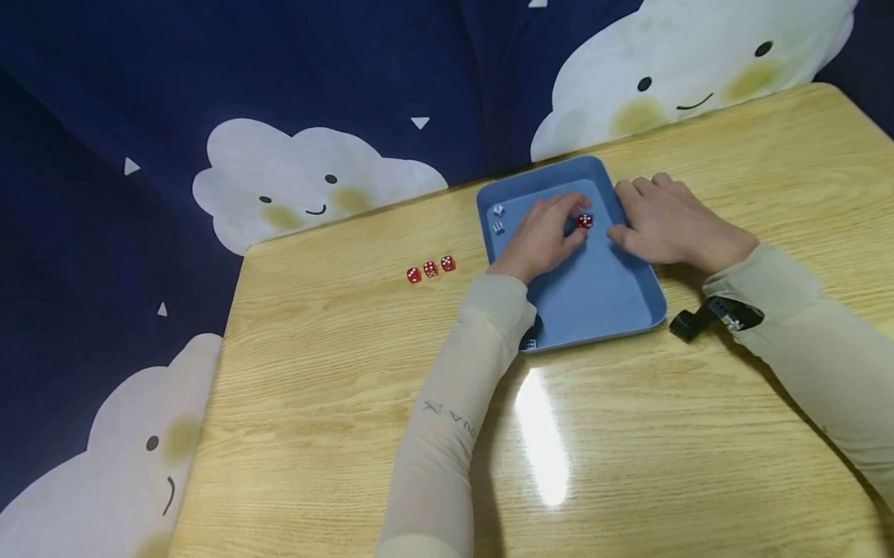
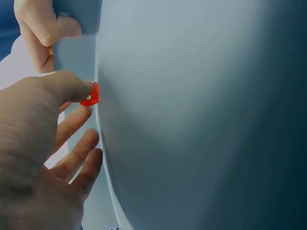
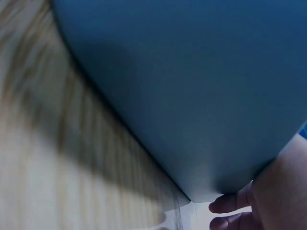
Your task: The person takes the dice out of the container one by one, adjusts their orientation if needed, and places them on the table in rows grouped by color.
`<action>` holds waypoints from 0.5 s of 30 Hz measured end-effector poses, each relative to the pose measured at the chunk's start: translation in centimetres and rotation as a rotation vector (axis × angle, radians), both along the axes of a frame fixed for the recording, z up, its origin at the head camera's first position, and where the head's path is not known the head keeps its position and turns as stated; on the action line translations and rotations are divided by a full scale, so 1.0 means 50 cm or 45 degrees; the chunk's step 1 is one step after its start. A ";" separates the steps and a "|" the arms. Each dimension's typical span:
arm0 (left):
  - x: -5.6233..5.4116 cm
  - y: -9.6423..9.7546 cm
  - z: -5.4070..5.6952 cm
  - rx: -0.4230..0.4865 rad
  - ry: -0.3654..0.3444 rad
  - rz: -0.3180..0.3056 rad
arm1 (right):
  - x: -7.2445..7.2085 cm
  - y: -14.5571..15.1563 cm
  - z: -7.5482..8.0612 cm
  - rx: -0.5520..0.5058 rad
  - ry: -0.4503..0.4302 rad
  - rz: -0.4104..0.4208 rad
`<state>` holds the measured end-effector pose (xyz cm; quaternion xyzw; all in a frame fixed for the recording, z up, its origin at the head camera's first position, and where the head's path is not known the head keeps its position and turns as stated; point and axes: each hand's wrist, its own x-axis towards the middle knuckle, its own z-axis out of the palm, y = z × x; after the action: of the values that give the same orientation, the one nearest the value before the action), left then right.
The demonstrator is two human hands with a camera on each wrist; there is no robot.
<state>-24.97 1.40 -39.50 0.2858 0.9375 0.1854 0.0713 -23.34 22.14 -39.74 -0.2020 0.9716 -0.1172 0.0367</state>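
My left hand (image 1: 540, 236) reaches into a blue tray (image 1: 588, 307). A red die (image 1: 585, 221) with white pips sits between its thumb and index fingertips; in the left wrist view, the thumb partly covers the die (image 2: 89, 98) and the other fingers are spread. The right hand (image 1: 667, 222) holds the tray's right side, thumb at the rim and fingers along the outer wall. From the right wrist view, its fingers (image 3: 235, 211) show beside the outside of the tray wall (image 3: 192, 96).
Three red dice (image 1: 430, 269) stand in a row on the wooden table (image 1: 310, 382), left of the tray. White dice (image 1: 498, 220) lie in the tray's far left corner, another (image 1: 530, 343) in its near left corner. Behind the table hangs a dark blue cloud-print curtain (image 1: 373, 60).
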 end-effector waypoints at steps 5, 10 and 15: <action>-0.002 0.002 0.002 -0.036 0.013 -0.024 | 0.000 0.000 0.000 -0.001 -0.024 -0.004; -0.004 0.002 0.004 -0.032 0.011 -0.033 | -0.001 -0.002 -0.002 0.000 -0.015 -0.002; -0.005 0.004 0.001 -0.042 0.026 -0.041 | -0.002 0.000 -0.002 0.005 -0.023 -0.007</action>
<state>-25.24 1.60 -39.47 0.3017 0.9363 0.1657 0.0693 -23.43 22.13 -39.82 -0.1983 0.9720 -0.1171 0.0455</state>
